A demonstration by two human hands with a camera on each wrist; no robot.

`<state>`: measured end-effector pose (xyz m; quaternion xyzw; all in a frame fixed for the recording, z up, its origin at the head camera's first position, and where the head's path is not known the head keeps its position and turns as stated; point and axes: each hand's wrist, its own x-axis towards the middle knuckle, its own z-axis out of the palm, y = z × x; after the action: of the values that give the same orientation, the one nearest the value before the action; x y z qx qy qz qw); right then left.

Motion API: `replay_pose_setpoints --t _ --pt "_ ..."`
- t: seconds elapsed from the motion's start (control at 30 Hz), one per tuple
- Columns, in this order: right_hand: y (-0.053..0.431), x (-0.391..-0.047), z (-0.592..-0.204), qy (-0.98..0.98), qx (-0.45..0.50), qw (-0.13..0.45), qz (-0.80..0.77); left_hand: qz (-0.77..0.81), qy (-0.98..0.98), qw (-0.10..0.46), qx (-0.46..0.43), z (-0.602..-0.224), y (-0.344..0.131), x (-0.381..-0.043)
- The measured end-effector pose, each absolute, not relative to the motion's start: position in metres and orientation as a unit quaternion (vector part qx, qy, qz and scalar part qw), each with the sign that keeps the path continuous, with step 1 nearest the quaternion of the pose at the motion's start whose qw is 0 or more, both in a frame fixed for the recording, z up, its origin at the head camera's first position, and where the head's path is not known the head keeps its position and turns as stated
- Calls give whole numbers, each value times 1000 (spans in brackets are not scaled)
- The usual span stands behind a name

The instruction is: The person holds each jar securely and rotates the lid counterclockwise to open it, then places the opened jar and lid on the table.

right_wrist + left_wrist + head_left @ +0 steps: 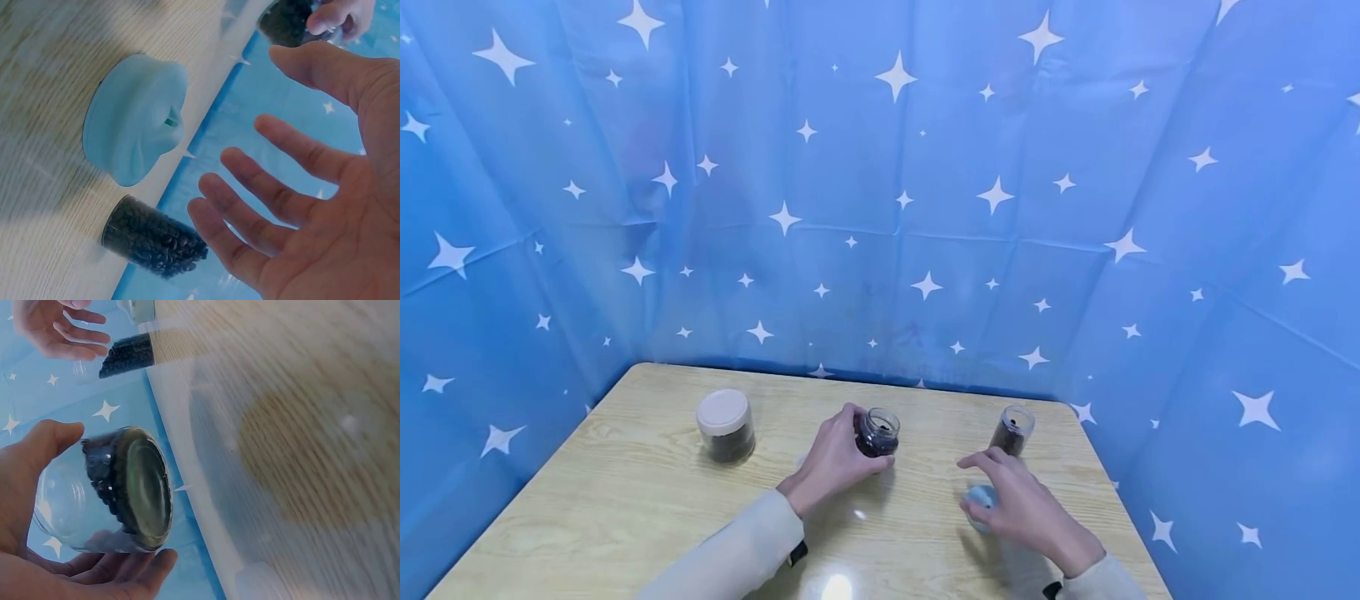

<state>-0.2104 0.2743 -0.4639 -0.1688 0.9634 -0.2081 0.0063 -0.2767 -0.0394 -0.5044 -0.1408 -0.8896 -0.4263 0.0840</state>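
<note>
My left hand (835,457) grips a clear glass jar (880,432) partly filled with dark beads or beans. In the left wrist view the jar (147,490) shows its base, held off the table between thumb and fingers. My right hand (1026,508) hovers with spread fingers above a light-blue rounded object (979,508). In the right wrist view this blue object (125,119) has a wide round base and a raised, lobed top; its kind is unclear. Just beyond the right hand stands an open glass (1012,431) with dark bean-like pieces.
To the left on the wooden table (587,500) stands a clear jar with a white lid (726,425), dark contents in its lower part. A pale round item (259,582) lies near the left hand. A blue star-patterned curtain (850,208) surrounds the table's back and sides.
</note>
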Motion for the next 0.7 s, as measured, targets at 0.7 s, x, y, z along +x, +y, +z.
replay_pose_setpoints --t 0.7 --pt "270 -210 -468 958 -187 -30 -214 -432 -896 47 -88 -513 -39 -299"
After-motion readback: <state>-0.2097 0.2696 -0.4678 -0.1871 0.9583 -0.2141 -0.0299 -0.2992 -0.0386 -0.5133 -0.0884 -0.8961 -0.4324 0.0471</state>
